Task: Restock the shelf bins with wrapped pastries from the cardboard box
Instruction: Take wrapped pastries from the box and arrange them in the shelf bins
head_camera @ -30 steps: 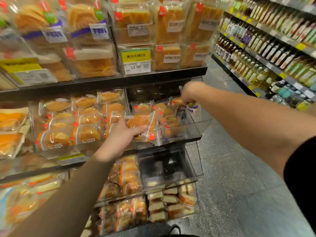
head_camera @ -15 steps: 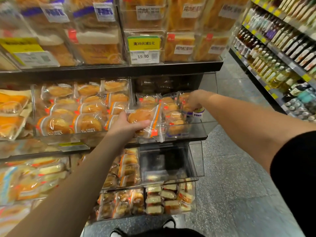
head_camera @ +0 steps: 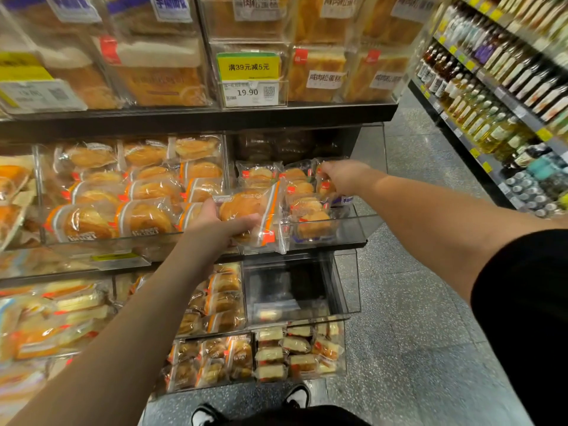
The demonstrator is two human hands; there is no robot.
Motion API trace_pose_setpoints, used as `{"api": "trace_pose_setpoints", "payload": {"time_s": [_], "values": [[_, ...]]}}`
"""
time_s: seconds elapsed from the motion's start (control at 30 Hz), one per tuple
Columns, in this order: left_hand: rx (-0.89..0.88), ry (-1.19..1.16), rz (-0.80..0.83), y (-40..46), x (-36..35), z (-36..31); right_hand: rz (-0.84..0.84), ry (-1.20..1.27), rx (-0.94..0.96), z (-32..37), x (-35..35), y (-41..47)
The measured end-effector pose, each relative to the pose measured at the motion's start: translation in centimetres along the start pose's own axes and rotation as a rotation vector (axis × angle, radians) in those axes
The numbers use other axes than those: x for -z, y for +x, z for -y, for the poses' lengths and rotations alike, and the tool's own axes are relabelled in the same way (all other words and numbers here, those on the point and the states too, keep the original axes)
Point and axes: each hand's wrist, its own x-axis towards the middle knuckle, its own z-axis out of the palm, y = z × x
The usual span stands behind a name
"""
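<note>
My left hand (head_camera: 215,222) grips a wrapped round bun (head_camera: 249,210) with an orange stripe, held at the front edge of the middle shelf. My right hand (head_camera: 344,176) reaches into the clear right-hand bin (head_camera: 353,232) and its fingers curl on a small wrapped pastry (head_camera: 324,187) at the back of the pile. That bin holds several small wrapped pastries (head_camera: 307,207). The clear bin to the left (head_camera: 116,238) is packed with several wrapped buns like the one I hold. No cardboard box is in view.
Boxed cakes and a yellow price tag (head_camera: 248,78) fill the top shelf. Below sits a nearly bare clear bin (head_camera: 292,290), then bins of sliced cakes (head_camera: 295,348). A bottle shelf (head_camera: 507,96) lines the aisle on the right. My shoes (head_camera: 295,398) stand on grey floor.
My right hand has dropped from above the right bin down onto the pastries at its back. The left hand keeps holding the bun in about the same spot.
</note>
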Motion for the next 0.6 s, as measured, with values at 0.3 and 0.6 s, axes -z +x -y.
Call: {"api": "trace_pose_setpoints", "payload": {"time_s": [0.3, 0.6], "values": [[0.011, 0.013, 0.000, -0.1, 0.2, -0.2, -0.119, -0.302, 0.020, 0.1, -0.6, -0.3], [-0.068, 0.076, 0.084, -0.7, 1.9, -0.2, -0.088, 0.134, -0.109, 1.6, 0.1, -3.5]]}}
